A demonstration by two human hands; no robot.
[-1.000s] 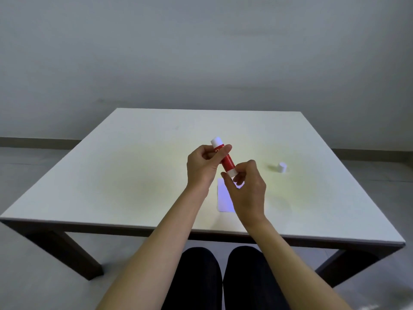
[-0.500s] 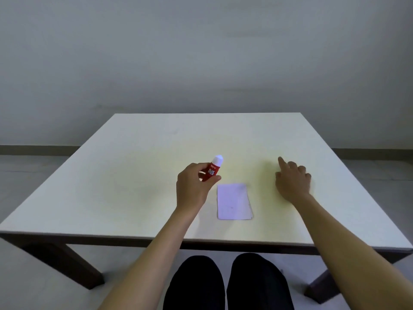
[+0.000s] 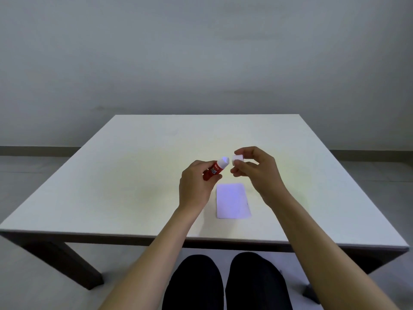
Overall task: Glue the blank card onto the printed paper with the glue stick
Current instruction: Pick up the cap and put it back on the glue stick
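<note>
A: Two hands are busy above the table. The left hand [image 3: 196, 186] is closed around the red plastic glue stick [image 3: 216, 170], with its white tip pointing up and to the right. The right hand [image 3: 257, 170] pinches the small white cap [image 3: 237, 159] between thumb and fingers, just beside that tip.

B: What has changed?

A: Half a second ago the right hand was flat on the table at the right side, where the cap was standing. Now it is lifted and the cap is in it. The stick stayed in the left hand.

B: And the papers?

A: One pale rectangular card with rounded corners [image 3: 232, 201] lies flat on the white square table [image 3: 134, 175], just below the hands, near the front edge. I cannot see any print on it, so I cannot tell if the printed paper is under it.

B: So what does this mean?

A: I think the gluing is finished and the cap goes back on the stick. The cap must meet the tip straight, or it will smear glue.
</note>
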